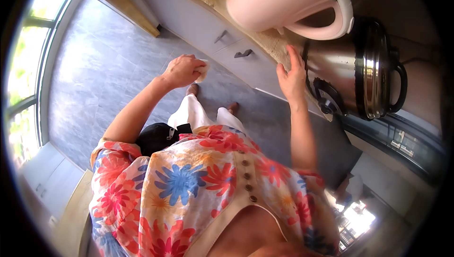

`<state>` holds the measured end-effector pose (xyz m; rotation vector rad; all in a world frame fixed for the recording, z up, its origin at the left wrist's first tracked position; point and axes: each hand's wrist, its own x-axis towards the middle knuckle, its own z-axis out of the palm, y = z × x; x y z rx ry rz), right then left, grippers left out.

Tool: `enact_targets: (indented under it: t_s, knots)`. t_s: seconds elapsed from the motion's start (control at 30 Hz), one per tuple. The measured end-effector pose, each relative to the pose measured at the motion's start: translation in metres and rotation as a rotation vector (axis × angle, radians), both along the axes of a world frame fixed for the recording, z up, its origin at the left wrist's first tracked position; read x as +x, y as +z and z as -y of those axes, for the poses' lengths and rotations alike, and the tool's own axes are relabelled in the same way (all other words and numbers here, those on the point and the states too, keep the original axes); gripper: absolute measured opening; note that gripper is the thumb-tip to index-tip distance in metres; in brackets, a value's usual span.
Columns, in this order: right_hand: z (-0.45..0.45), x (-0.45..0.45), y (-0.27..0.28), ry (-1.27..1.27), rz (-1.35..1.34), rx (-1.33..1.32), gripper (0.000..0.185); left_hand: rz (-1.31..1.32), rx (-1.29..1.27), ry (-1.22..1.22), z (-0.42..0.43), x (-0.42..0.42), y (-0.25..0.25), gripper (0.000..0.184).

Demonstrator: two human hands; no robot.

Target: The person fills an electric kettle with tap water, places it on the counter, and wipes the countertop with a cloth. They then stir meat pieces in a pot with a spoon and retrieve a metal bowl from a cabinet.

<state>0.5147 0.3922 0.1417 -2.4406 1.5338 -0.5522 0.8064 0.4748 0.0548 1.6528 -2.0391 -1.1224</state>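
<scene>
My left hand (182,71) is closed round a crumpled whitish cloth (202,71), held over the grey floor away from the counter. My right hand (292,78) has its fingers stretched out at the edge of the stone-patterned counter (269,44), with nothing visible in it. Just beyond its fingertips is a pink kettle (265,1) with a pale handle. Beside that hand, to the right, stands a steel cooker (336,68) with black trim and a black handle. Whether the fingertips touch the counter is hard to tell.
Grey cabinet fronts (203,25) with dark handles (243,54) run below the counter. A wooden edge (127,6) juts in at the upper left. Tall windows (28,63) line the far left. Tiled floor (113,44) lies between, and a low cabinet (49,172) stands at lower left.
</scene>
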Motion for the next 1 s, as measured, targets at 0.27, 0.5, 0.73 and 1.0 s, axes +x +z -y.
enact_targets:
  t_s: [0.27, 0.5, 0.73, 1.0]
  knots:
    - [0.009, 0.011, -0.001, 0.027, 0.06, 0.014, 0.048, 0.034, 0.033, -0.046, -0.011, -0.026, -0.008, 0.029]
    - [0.009, 0.01, -0.002, 0.054, 0.042, 0.013, 0.047, 0.034, 0.047, 0.015, -0.024, -0.025, -0.005, 0.028]
    - [-0.019, 0.01, 0.005, 0.169, 0.054, 0.077, 0.043, 0.043, 0.056, 0.044, -0.028, -0.029, -0.014, 0.027]
    - [-0.089, -0.055, 0.001, 0.316, 0.137, 0.277, 0.035, 0.022, 0.111, 0.077, -0.044, -0.107, -0.011, 0.028]
